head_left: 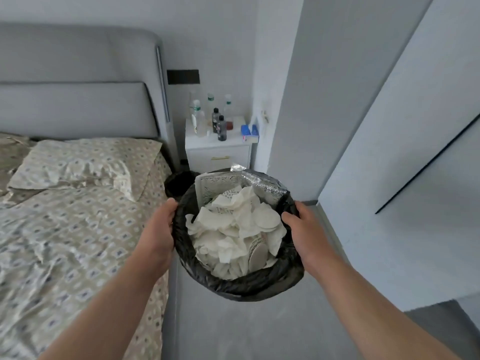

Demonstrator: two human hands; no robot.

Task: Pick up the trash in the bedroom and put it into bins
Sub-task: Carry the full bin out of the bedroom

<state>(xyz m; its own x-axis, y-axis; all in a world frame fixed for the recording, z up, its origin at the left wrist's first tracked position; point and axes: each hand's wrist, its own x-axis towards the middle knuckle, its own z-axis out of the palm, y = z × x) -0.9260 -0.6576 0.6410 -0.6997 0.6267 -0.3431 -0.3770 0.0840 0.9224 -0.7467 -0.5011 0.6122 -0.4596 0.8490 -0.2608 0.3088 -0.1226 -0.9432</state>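
A round bin (233, 284) lined with a black plastic bag is held up in front of me, above the floor beside the bed. It is full of crumpled white tissues (233, 224), round cotton pads and a silver foil insulated bag (249, 183) at its far side. My left hand (158, 229) grips the bin's left rim, thumb on top. My right hand (304, 229) grips the right rim, with fingers over the edge.
A bed (65, 229) with patterned sheets and a pillow fills the left. A white nightstand (218, 149) holding several bottles and a blue box stands ahead by the wall. A second dark bin (179, 183) sits behind the held one. Grey floor (259, 328) runs below; wardrobe panels stand right.
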